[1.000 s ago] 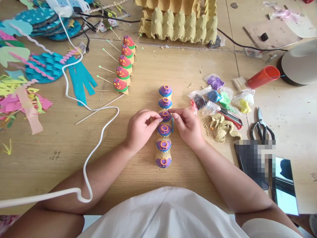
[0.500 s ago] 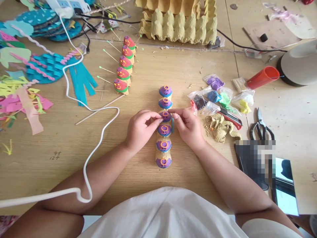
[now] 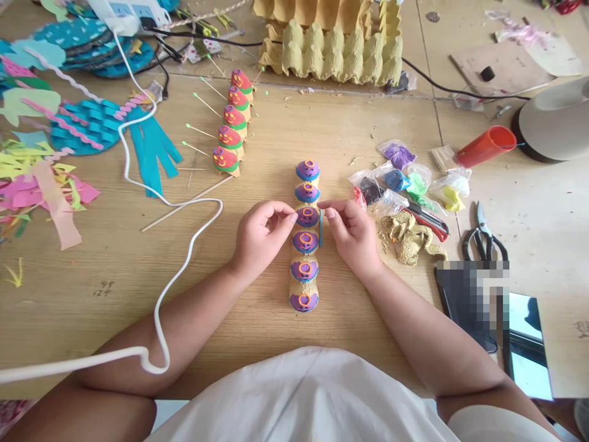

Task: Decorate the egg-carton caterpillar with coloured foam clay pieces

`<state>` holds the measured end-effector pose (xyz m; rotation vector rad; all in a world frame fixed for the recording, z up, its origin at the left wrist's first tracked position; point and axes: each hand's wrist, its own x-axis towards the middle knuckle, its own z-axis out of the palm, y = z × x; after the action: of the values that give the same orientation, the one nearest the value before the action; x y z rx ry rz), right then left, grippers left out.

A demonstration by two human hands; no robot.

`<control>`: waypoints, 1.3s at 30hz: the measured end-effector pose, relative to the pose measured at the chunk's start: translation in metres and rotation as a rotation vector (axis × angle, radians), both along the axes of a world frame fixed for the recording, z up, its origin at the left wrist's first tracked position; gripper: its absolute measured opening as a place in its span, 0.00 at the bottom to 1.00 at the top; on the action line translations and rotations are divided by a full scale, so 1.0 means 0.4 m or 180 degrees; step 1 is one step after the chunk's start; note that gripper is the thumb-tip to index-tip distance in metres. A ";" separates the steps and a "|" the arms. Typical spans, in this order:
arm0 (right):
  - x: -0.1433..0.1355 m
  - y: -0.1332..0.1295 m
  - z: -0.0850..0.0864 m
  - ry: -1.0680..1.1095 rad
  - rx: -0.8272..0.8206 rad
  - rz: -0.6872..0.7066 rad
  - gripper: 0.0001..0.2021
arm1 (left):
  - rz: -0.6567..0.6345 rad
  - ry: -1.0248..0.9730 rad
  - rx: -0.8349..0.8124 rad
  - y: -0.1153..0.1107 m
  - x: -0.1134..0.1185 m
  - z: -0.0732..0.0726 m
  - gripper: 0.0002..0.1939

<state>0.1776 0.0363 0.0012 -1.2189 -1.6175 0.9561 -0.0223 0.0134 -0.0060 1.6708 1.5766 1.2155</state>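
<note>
A row of egg-carton cups point(image 3: 306, 242) runs down the table before me, each topped with purple clay, a blue rim, an orange ring and a small face. My left hand point(image 3: 265, 236) is at the left of the third cup, thumb and forefinger pinched; whatever is between them is too small to make out. Across the row, my right hand point(image 3: 352, 230) has its thumb and forefinger close together at the cup's right edge, the other fingers curled. A thin blue strip point(image 3: 321, 230) lies beside the row, just below those fingertips; whether they touch it I cannot tell.
A second cup row point(image 3: 232, 123) with red faces and pins stands behind on the left. Bagged clay point(image 3: 398, 179), a red cutter point(image 3: 427, 222), carton scraps point(image 3: 407, 236) and scissors point(image 3: 483, 233) lie right. A white cable point(image 3: 184, 264) loops at left; egg cartons point(image 3: 340, 52) stand behind.
Both hands have drawn slightly away from the third cup, uncovering more of its face. The cup row and the blue strip stay where they were.
</note>
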 end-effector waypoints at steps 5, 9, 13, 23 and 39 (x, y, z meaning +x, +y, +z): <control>-0.002 0.003 0.000 0.0181 -0.0143 -0.0082 0.20 | 0.0027 -0.0098 0.0041 0.003 -0.001 -0.002 0.07; -0.004 0.001 0.006 0.0379 -0.0205 -0.0048 0.22 | -0.0010 -0.0094 0.0123 0.001 0.001 0.004 0.07; -0.001 -0.006 0.019 0.0353 -0.0131 0.0044 0.26 | -0.0138 -0.0057 0.0281 -0.001 0.007 0.018 0.06; -0.010 0.000 0.014 0.1373 -0.0990 0.0439 0.20 | -0.0229 -0.0125 0.0386 -0.002 0.014 0.032 0.04; -0.013 -0.006 0.017 0.1433 -0.1155 0.0478 0.23 | -0.0498 -0.0010 0.0947 -0.007 0.013 0.032 0.03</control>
<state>0.1725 0.0341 0.0081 -1.0229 -1.2198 1.5474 -0.0169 0.0104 0.0068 1.9343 1.2824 1.4216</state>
